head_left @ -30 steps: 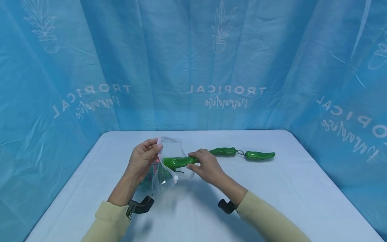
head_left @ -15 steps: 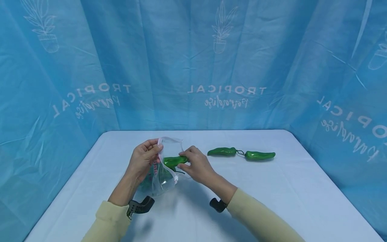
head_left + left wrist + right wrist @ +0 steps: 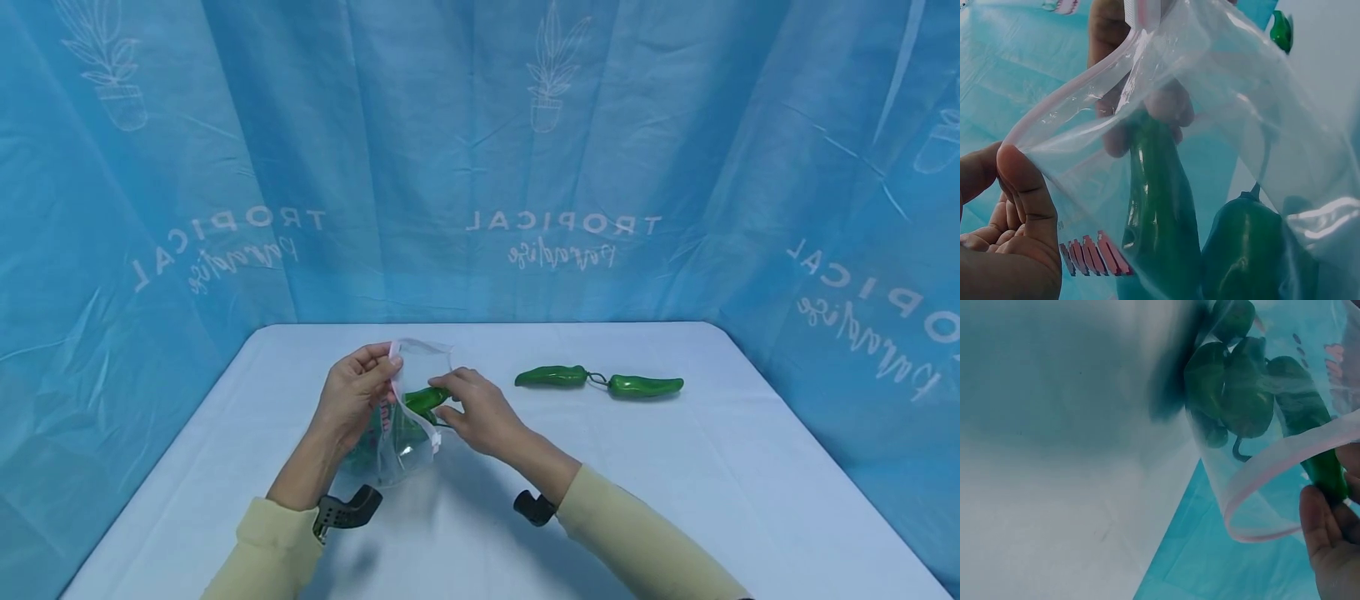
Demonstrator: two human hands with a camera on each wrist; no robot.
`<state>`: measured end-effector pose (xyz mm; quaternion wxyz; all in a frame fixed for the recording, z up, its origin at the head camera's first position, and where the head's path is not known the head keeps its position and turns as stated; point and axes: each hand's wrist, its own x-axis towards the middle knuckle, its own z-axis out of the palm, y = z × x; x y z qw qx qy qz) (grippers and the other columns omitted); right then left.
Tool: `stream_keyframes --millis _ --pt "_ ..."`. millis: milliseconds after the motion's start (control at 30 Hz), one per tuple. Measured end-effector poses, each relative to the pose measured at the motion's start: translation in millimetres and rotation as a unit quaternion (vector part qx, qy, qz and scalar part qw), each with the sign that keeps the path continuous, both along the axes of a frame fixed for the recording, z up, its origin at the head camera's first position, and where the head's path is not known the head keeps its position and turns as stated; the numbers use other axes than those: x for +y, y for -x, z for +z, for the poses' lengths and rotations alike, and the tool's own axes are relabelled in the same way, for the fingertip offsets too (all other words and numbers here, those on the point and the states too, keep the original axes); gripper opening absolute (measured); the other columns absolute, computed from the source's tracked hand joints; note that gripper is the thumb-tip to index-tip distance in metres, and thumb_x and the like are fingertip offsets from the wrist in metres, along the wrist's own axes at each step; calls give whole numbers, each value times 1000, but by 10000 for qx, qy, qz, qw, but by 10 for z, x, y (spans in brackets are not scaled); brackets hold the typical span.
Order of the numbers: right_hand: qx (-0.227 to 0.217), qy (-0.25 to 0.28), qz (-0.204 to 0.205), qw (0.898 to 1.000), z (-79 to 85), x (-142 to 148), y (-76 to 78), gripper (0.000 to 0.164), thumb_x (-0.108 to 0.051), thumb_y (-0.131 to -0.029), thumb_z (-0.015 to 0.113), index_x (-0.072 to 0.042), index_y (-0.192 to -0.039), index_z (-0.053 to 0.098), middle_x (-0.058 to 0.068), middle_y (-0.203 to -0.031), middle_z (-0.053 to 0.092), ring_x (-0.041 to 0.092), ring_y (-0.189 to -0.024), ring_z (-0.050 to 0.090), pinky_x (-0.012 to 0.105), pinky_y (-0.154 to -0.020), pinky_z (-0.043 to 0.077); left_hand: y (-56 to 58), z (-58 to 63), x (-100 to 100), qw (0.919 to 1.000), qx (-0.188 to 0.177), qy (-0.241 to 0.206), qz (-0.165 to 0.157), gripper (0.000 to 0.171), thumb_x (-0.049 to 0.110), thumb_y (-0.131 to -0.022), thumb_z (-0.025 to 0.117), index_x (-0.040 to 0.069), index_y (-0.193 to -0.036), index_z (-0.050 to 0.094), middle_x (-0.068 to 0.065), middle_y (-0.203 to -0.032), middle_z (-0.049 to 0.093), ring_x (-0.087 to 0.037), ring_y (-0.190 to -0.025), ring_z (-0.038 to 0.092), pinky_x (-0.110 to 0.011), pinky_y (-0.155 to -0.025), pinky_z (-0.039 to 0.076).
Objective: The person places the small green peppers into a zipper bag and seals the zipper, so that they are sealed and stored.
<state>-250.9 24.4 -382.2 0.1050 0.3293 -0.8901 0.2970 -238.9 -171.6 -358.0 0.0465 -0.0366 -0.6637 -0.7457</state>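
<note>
My left hand pinches the rim of a clear zip bag between thumb and fingers, and the bag's mouth gapes to the right. With its thumb and fingertips my right hand holds the end of a long green pepper at that mouth. Most of this pepper is inside the bag in the left wrist view. Beside it in the bag lie rounder green peppers, one with a curved stem. The bag's plastic blurs their outlines.
Two more long green peppers, a left one and a right one, lie stem to stem on the white table. Blue printed curtains surround the table at the back and sides.
My right hand has moved left towards the bag, and the pepper it holds has slid deeper inside. My left hand and the bag's rim have stayed nearly still.
</note>
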Motion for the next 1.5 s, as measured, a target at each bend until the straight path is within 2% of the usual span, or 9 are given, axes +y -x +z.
stream_keyframes --millis 200,300,467,667,933,1100,1500 --pt "-155 179 366 9990 -9 44 -6 33 -9 -93 58 -14 -125 59 3 -119 65 14 -102 66 26 -85 55 5 -9 -10 10000 35 21 7 43 25 -88 66 0 -120 52 7 -88 64 -5 -67 59 -14 -60 52" --pt "-132 219 386 9989 -15 67 1 33 -9 -93 57 -14 -125 60 3 -119 65 14 -103 65 28 -85 55 1 -11 -10 10000 25 44 17 45 25 -89 66 -2 -122 51 8 -88 64 -4 -67 59 -14 -61 52" --pt "114 259 149 9995 -30 150 18 32 -12 -92 59 -16 -123 61 1 -120 65 15 -103 63 28 -83 55 0 1 -15 9999 5 84 110 46 27 -88 66 0 -122 52 8 -90 65 -5 -66 59 -14 -61 52" --pt "-18 542 -32 9985 -37 304 17 31 -16 -91 62 -14 -122 62 3 -115 65 21 -100 63 31 -82 55 -4 35 -35 9998 -25 52 204 51 29 -87 67 -1 -124 51 7 -94 66 -7 -72 60 -15 -63 52" --pt "63 552 -586 9967 -89 573 76 30 -17 -87 67 -17 -118 64 0 -112 66 18 -99 62 30 -80 56 -10 71 -59 9997 28 -133 208 48 28 -87 68 -1 -122 51 6 -84 61 -5 -62 55 -14 -59 51" --pt "-187 545 -968 9936 -158 779 138 31 -20 -87 67 -17 -118 63 0 -112 65 17 -103 62 32 -85 55 -6 76 -70 9995 -19 -176 255 47 29 -86 68 1 -121 52 6 -86 61 -4 -63 55 -14 -59 52" --pt "-727 708 -1362 9855 -318 1474 298 38 -28 -87 67 -12 -120 60 6 -117 64 24 -111 58 45 -96 49 16 56 -87 9993 -30 -282 227 52 27 -86 69 -3 -124 49 5 -86 62 -4 -63 55 -14 -58 51"
